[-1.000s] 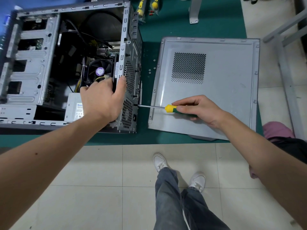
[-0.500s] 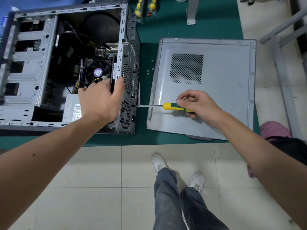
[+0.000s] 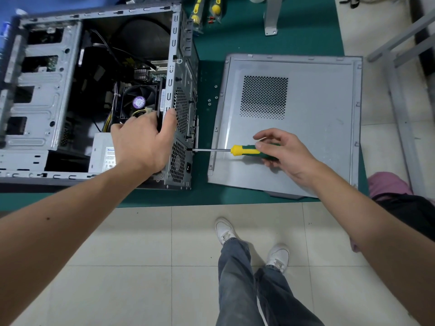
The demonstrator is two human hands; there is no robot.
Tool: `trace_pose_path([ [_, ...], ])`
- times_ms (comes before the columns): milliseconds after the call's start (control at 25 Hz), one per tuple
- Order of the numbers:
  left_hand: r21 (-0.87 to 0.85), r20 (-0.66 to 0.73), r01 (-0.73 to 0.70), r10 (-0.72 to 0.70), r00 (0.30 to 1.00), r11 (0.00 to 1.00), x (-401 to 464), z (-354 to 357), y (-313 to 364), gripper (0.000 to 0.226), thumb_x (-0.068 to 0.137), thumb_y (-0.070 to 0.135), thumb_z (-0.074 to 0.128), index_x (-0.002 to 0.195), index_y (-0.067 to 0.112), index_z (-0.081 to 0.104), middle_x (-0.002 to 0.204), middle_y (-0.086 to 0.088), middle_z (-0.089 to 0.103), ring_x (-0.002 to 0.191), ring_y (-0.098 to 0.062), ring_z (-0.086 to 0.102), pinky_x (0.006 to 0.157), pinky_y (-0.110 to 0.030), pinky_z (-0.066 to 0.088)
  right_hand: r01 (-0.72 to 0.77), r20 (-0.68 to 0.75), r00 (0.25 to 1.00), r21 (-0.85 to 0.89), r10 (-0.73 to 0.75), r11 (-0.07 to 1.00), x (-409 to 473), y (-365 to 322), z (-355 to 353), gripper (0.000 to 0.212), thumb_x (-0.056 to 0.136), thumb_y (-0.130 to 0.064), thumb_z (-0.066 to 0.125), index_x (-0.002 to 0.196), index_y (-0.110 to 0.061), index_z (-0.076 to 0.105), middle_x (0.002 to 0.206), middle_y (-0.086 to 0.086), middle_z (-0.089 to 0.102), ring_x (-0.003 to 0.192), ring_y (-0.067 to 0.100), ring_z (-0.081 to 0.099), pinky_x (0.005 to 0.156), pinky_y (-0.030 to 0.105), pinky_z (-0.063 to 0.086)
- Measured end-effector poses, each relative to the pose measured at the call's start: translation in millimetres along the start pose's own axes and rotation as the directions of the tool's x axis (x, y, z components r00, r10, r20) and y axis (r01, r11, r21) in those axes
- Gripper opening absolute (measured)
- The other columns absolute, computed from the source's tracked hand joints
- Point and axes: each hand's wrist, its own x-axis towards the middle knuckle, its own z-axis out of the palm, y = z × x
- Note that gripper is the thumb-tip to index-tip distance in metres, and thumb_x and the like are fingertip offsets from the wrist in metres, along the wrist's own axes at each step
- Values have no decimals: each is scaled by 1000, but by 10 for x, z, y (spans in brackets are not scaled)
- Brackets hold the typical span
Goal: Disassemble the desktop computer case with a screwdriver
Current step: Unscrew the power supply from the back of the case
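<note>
Down near us, our right hand holds the green and yellow screwdriver in loosely curled fingers, tip on a screw at the back of the open computer case on the green tabletop, while our left hand grips its back edge.

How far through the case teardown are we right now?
Done: the side panel is off and lies flat on the green mat, with loose screws beside it. In hand: the right hand holds the screwdriver with its tip at the case's rear, while the left hand steadies it. Left: internals are still inside.
</note>
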Motion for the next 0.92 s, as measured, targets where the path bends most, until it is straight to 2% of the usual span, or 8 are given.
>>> trace_pose_path([
  [80, 0, -1, 1, -1, 1000, 1000, 3, -2, -5, 66, 93, 62, 10, 62, 13, 41, 59, -4, 50, 68, -26, 48, 82, -46, 30, 35, 39, 999, 62, -38, 997, -20, 27, -27, 30, 83, 1, 72, 103, -21, 69, 90, -4, 66, 71, 13, 60, 61, 21, 45],
  [120, 0, 0, 1, -1, 1000, 1000, 5, -2, -3, 66, 93, 62, 10, 62, 13, 41, 58, -4, 50, 67, -26, 48, 83, -46, 30, 50, 53, 997, 14, -50, 999, -19, 38, -36, 31, 82, -2, 74, 104, -23, 70, 91, -6, 66, 74, 11, 61, 64, 21, 47],
  [240, 0, 0, -3, 3, 1000, 1000, 3, -4, 3, 65, 93, 62, 11, 61, 14, 40, 58, -4, 49, 66, -26, 47, 84, -47, 31, 13, 126, 992, -213, 14, 977, -7, 6, -52, 12, 90, -27, 70, 101, -22, 73, 83, -3, 66, 66, 14, 60, 58, 25, 51],
  [360, 4, 0, -4, 4, 1000, 1000, 6, -4, 0, 65, 93, 62, 10, 62, 13, 40, 58, -5, 49, 66, -26, 46, 82, -46, 29, 45, 134, 991, -287, -7, 957, -16, -26, -56, 8, 91, -27, 69, 95, -24, 76, 76, -2, 64, 61, 13, 56, 54, 25, 49],
  [520, 7, 4, -3, 3, 1000, 1000, 2, -1, 0, 65, 94, 62, 10, 62, 13, 40, 58, -4, 48, 66, -26, 46, 83, -47, 30, 173, 31, 985, -273, -171, 946, -66, -10, -21, 28, 75, -10, 83, 92, -31, 74, 96, -1, 70, 78, 12, 62, 70, 27, 53],
  [600, 6, 5, -3, 3, 1000, 1000, 3, 2, -5, 65, 94, 62, 11, 62, 13, 39, 58, -4, 48, 67, -25, 47, 85, -48, 31, 208, 19, 977, -276, -211, 939, -73, 5, 1, 34, 71, -8, 85, 92, -32, 74, 99, 1, 69, 82, 13, 63, 72, 26, 53],
  [760, 20, 8, -10, 9, 1000, 1000, 3, 2, -6, 66, 94, 62, 10, 63, 13, 40, 60, -3, 49, 69, -26, 46, 83, -47, 30, 118, -17, 992, -142, -122, 983, -99, 15, -44, 29, 74, -9, 82, 90, -33, 77, 94, -5, 71, 79, 7, 61, 69, 26, 50],
  [920, 21, 11, -9, 9, 1000, 1000, 0, 3, -6, 66, 94, 62, 9, 64, 13, 41, 61, -3, 49, 69, -25, 47, 83, -45, 29, 49, -67, 996, -39, -52, 998, -94, 36, -130, 25, 77, -8, 79, 93, -27, 77, 89, -3, 71, 76, 18, 60, 78, 39, 48],
])
